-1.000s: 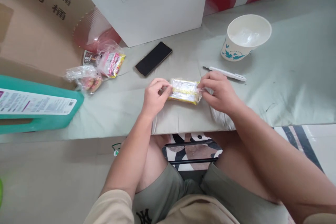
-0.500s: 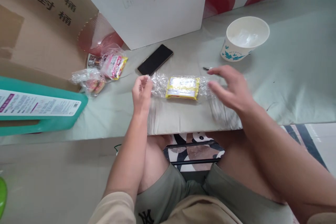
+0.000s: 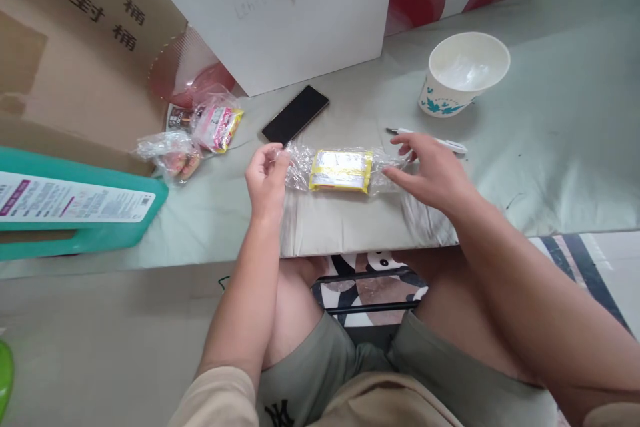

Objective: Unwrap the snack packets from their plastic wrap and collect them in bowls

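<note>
A small yellow packet [image 3: 341, 171] with a shiny pale panel lies inside a clear plastic wrapper [image 3: 299, 168], which spreads out on both sides of it over the cloth. At the left end, my left hand [image 3: 267, 177] pinches the plastic between thumb and fingers. My right hand [image 3: 433, 173] is at the wrapper's other end, with thumb and fingers apart around the crinkled film; whether the fingertips touch it is hard to see. Just beyond that hand lies a white pen [image 3: 453, 146], partly hidden by the fingers.
Behind the packet lies a black phone [image 3: 296, 115]. A paper tub [image 3: 445, 103] with clear plastic inside stands at the back right. Bagged snacks [image 3: 217, 128], a teal container [image 3: 145, 220] and a cardboard box [image 3: 100, 73] occupy the left; a white box [image 3: 310, 20] stands behind.
My right hand has moved left and closer to the wrapper's right end, uncovering more of the pen. The packet has shifted slightly left, and my left hand still pinches the plastic.
</note>
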`<state>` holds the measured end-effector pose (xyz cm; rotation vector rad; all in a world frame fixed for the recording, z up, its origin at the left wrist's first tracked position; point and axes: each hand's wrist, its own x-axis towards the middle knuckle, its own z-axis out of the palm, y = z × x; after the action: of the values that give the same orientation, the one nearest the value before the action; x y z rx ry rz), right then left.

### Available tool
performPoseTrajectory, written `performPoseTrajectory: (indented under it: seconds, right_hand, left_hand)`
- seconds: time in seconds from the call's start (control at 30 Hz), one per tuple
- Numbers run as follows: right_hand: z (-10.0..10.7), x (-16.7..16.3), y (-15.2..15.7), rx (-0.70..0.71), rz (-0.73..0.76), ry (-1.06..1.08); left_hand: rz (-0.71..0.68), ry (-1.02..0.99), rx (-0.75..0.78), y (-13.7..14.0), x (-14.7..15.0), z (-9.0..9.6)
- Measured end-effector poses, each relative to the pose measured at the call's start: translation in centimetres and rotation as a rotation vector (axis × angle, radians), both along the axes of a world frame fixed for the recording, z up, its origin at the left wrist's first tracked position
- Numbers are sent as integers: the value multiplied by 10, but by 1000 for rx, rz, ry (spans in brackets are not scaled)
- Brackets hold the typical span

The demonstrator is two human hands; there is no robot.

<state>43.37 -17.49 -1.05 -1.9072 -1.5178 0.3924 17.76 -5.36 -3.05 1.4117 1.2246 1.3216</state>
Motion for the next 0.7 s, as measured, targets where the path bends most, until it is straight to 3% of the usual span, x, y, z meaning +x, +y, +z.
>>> performPoseTrajectory:
  seconds: [0.13, 0.3, 0.57, 0.7]
  right_hand:
    - [1, 2, 0, -93, -12, 104]
    - [0, 6, 2, 16, -126, 170]
    - [-2, 4, 2, 366, -110, 85]
    - [7, 2, -3, 440, -27, 139]
  left_hand:
    - [83, 64, -1, 4, -4, 1]
    - [131, -10, -93, 7, -9, 3]
    - [-122, 162, -64, 9, -9, -4]
    - [-154, 194, 121, 8, -12, -5]
